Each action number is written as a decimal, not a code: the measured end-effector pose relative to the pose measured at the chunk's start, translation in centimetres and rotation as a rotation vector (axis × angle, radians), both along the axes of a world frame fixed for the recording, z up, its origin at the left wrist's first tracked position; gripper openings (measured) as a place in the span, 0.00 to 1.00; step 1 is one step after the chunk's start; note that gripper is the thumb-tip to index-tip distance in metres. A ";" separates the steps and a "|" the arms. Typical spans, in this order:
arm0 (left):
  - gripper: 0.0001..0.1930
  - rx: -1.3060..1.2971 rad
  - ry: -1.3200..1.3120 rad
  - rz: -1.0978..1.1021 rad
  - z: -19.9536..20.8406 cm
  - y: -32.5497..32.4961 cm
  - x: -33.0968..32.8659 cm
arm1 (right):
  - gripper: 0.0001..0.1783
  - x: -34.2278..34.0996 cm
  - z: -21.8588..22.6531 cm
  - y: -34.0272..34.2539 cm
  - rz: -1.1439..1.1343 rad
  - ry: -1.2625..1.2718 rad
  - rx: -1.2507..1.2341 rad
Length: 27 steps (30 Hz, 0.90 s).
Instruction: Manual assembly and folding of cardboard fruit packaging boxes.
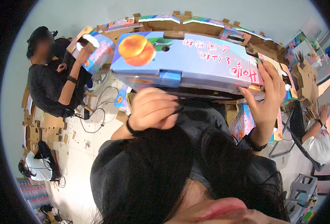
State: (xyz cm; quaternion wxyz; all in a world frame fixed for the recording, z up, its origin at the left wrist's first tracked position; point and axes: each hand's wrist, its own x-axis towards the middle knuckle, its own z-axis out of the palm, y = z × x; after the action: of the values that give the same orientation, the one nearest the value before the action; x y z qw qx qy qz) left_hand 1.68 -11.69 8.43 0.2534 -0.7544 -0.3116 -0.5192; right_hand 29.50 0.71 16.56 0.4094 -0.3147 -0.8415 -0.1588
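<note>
A long cardboard fruit box (206, 59), pale blue and violet with printed peaches, is held up in front of me, its near edge tilted toward me. My right hand (267, 87) grips its right end, thumb underneath near the lower edge and fingers over the top face. Just below the box's left half is my left hand (154, 108), its fingers curled closed. A small dark patch shows at those fingertips, and I cannot make out whether it is something held. A short blue flap (170, 78) sits at the box's near edge, above my left hand.
At left, a seated person (57, 78) handles a similar peach box (98, 52). Flattened cardboard (305, 80) is stacked at right, near another person's hand (324, 113). More boxes line the back. A cable (98, 128) and scraps lie on the floor; grey stools (303, 188) stand lower right.
</note>
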 end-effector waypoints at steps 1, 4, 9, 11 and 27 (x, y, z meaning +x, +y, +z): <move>0.12 0.096 -0.036 0.047 1.0 -1.5 -0.5 | 0.38 0.0 -0.1 -0.1 0.023 0.028 -0.009; 0.16 0.438 -0.077 0.270 3.8 -3.9 -2.3 | 0.36 -0.4 0.5 -0.8 0.040 0.031 -0.005; 0.25 0.005 0.116 0.462 9.6 -3.8 -2.1 | 0.36 0.0 0.5 -0.6 0.074 0.052 -0.043; 0.35 -0.188 0.276 0.537 10.6 -3.7 -2.4 | 0.36 0.3 0.8 -0.7 0.104 0.054 -0.055; 0.47 -0.691 0.253 0.376 11.7 -1.4 -3.7 | 0.53 0.9 0.5 -1.6 -0.020 -0.250 -0.118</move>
State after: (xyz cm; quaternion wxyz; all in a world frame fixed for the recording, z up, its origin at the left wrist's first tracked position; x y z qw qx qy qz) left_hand -2.03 -13.05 20.13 0.1122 -0.7829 -0.5663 -0.2317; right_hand 30.37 -0.92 17.04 0.2803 -0.3243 -0.8907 -0.1512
